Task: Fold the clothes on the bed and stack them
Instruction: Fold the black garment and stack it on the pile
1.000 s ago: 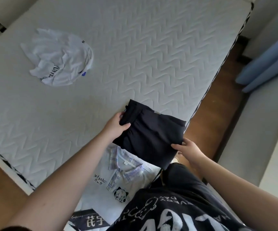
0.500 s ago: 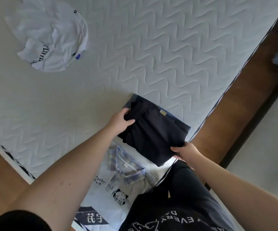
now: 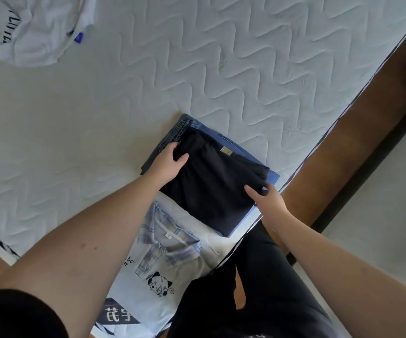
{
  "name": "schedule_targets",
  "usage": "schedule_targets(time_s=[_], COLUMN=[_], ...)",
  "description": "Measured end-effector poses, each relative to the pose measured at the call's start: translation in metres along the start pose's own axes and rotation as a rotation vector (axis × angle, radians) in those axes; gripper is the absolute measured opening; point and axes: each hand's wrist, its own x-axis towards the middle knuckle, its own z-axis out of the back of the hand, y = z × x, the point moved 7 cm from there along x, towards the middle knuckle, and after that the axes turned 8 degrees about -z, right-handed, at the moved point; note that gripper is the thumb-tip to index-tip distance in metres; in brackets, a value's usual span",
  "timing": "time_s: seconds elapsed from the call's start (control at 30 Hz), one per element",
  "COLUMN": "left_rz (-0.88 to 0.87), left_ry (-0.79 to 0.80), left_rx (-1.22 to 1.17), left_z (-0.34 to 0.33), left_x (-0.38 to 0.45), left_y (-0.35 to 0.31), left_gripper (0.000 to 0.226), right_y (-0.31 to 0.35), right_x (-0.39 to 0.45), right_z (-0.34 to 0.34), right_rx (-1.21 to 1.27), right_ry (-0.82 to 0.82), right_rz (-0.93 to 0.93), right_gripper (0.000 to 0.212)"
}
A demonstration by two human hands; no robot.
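A folded black garment (image 3: 211,189) lies on top of folded blue jeans (image 3: 182,129) near the bed's right edge. My left hand (image 3: 168,162) grips the garment's left edge, thumb on top. At the garment's near right corner, my right hand (image 3: 269,200) pinches the fabric. A folded pale shirt with a plaid collar and a cartoon print (image 3: 172,259) lies just in front of this stack, partly under the black garment. An unfolded white T-shirt (image 3: 33,32) sits crumpled at the top left of the quilted mattress (image 3: 221,57).
The mattress edge runs diagonally on the right, with brown wooden floor (image 3: 343,154) beyond it. My own dark clothing (image 3: 258,301) fills the bottom of the view. Bare mattress stretches between the stack and the white T-shirt.
The black garment moved down from the air onto the blue jeans. Both hands stayed on its edges. The view shifted closer and lower over the stack.
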Motion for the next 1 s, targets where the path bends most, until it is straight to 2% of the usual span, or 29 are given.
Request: schedule_targets(time_s=[0.07,0.1,0.23,0.33,0.4,0.5,0.6,0.73,0.83,0.9,1.0], left_rz=[0.057,0.058,-0.031,-0.135,-0.149,-0.075,-0.039,-0.022,0.066,0.043,-0.123], left_ry=[0.029,0.024,-0.072,-0.074,-0.041,0.055,0.123,0.189,0.275,0.236,0.058], left_rx=[-0.134,-0.141,-0.150,-0.071,0.037,0.143,0.156,0.115,0.145,0.156,0.154], left_z=[-0.006,-0.008,-0.004,0.002,0.000,-0.009,-0.004,0.005,-0.002,-0.004,-0.002], left_x=[0.006,0.010,0.026,0.035,0.039,0.046,0.054,0.056,0.054,0.052,0.047], left_y=[0.001,0.000,-0.010,-0.023,-0.025,-0.023,-0.028,-0.023,-0.006,-0.002,-0.010], left_gripper=[0.086,0.088,0.055,0.049,0.049,0.052,0.050,0.057,0.059,0.056,0.047], right_y=[0.003,0.004,0.002,-0.002,-0.001,0.005,0.009,0.008,0.001,0.003,0.008], right_x=[0.005,0.007,0.008,0.010,0.012,0.015,0.013,0.009,0.011,0.011,0.010], right_z=[0.003,0.002,0.002,0.005,0.007,0.005,0.007,0.005,-0.001,0.001,0.006], right_rx=[0.103,0.092,0.097,0.163,0.102,-0.028,-0.059,-0.126,-0.126,-0.132,-0.155], right_ry=[0.009,0.006,-0.053,-0.102,-0.167,-0.213,-0.204,-0.178,-0.117,-0.151,-0.250], right_rz=[0.005,0.023,0.075,0.087,0.094,0.119,0.126,0.135,0.085,0.109,0.176], right_gripper=[0.068,0.064,0.041,0.038,0.038,0.037,0.045,0.045,0.043,0.038,0.031])
